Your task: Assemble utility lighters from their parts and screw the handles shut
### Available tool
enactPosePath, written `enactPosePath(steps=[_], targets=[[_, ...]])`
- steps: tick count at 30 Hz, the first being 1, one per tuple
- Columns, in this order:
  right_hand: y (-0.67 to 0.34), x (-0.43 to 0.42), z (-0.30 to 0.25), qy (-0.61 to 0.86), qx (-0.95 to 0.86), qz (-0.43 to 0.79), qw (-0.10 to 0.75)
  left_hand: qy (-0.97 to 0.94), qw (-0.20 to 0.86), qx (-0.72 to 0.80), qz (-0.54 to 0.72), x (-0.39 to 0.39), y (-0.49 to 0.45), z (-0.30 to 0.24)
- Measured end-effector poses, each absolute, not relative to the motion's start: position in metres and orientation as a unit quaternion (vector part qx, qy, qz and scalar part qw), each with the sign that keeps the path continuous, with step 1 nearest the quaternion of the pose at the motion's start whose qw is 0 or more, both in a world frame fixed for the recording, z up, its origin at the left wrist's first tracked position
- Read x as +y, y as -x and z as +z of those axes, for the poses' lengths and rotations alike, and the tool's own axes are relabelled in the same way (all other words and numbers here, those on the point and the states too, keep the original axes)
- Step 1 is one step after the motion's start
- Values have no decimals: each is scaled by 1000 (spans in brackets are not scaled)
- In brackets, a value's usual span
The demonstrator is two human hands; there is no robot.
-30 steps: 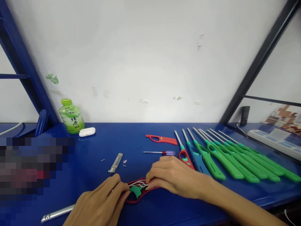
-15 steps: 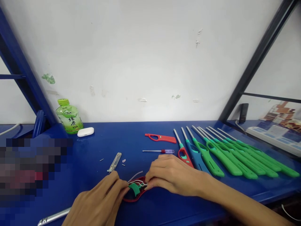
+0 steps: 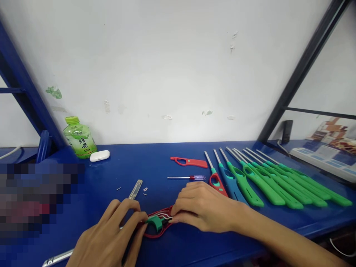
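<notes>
On the blue table lies an opened red lighter casing [image 3: 152, 236], with thin white wires [image 3: 162, 214] and a green trigger [image 3: 155, 222] showing inside it. My left hand [image 3: 108, 231] pinches the casing's left part, its fingertips against the trigger's left edge. At the casing's other end, the thumb and fingers of my right hand [image 3: 203, 207] are closed on the red shell beside the wires. A silver metal tube [image 3: 59, 256] sticks out to the lower left from beneath my left hand. Just beyond that hand lies a clear fuel tank [image 3: 136, 189], partly covered by the fingers.
Small loose parts [image 3: 145, 189] lie near the tank. Farther back are a screwdriver [image 3: 189, 177] and a red casing half [image 3: 191, 162]. Several long lighters [image 3: 267, 181] line the right side. A green tea bottle [image 3: 80, 139] and a white case [image 3: 99, 155] stand at back left.
My left hand has moved slightly left. The green trigger has turned and shifted left in the casing. A clear thin tube that stuck up beside it no longer shows. My right hand keeps its grip.
</notes>
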State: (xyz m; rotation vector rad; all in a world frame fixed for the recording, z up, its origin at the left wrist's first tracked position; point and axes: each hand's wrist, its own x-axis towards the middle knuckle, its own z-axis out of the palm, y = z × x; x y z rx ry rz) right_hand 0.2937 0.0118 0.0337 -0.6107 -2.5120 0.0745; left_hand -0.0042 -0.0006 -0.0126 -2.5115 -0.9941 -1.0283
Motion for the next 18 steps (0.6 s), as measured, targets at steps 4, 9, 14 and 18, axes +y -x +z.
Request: enactPosePath(steps=[4,9,14,18], targets=[[-293,13,32,226,-935,21,274,866,123,-339,-346,1,2,-6],[-293,13,31,230,-937,14,261,863,121,-327,-366,2,-3,4],[-292,11,34,251,-942,12,223,857,148,-335,-363,1,-4,2],[-291,10,34,251,-944,2,215,864,186,-327,-334,1,-4,-1]])
